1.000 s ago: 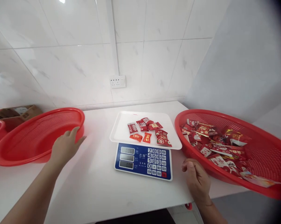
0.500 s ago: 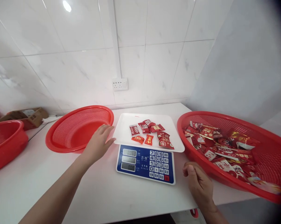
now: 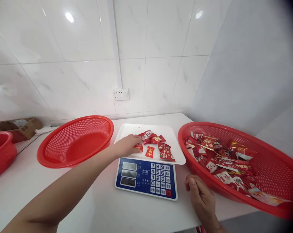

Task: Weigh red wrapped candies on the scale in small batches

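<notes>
Here, the left hand (image 3: 128, 145) reaches over the tray (image 3: 172, 136) (roomy rear margin).

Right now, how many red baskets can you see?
3. The left basket is cut off at the picture's edge; the middle basket is left of the scale; the right basket, holding packets, is right of it. More may be hidden.

Glossy white tiled wall (image 3: 88, 79), power socket (image 3: 120, 94); white table (image 3: 98, 204) below.
</notes>
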Demonstrator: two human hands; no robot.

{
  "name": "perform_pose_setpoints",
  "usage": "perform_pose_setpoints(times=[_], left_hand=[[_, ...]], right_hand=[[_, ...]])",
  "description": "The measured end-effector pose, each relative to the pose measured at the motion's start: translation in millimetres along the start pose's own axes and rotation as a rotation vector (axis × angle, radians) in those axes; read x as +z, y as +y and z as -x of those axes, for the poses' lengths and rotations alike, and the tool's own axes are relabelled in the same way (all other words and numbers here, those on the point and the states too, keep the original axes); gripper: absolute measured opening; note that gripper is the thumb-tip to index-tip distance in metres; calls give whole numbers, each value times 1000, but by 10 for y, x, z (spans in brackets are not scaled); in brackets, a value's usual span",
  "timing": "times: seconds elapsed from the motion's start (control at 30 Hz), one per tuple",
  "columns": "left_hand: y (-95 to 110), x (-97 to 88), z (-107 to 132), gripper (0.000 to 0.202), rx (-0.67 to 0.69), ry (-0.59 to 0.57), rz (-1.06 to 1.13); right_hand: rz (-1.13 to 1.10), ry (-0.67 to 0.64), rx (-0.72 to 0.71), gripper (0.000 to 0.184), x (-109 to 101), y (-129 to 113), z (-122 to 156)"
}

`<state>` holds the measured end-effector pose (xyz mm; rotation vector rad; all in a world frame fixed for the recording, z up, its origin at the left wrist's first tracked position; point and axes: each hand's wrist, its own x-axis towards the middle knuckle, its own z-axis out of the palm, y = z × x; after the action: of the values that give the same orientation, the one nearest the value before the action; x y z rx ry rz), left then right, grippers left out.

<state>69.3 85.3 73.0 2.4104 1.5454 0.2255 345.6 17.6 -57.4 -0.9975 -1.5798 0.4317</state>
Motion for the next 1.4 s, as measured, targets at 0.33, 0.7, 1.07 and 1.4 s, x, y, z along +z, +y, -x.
perform_pose_setpoints(times=[0.33,0.7,1.07,1.4], left_hand=[[-451,-516,591,28,-510,393,-175],[-796,-531,871,63,-654,320,-240],[197,171,-191,83,-12,43,-128],[188,143,-179,31,-87,84,-224]], right_hand=[[-26,-12,62,34,-7,5,3],[-48,-16,47,31,6,61,32],[-7,-12,61,34,-7,16,17],[14,-57,43,32,5,23,22]])
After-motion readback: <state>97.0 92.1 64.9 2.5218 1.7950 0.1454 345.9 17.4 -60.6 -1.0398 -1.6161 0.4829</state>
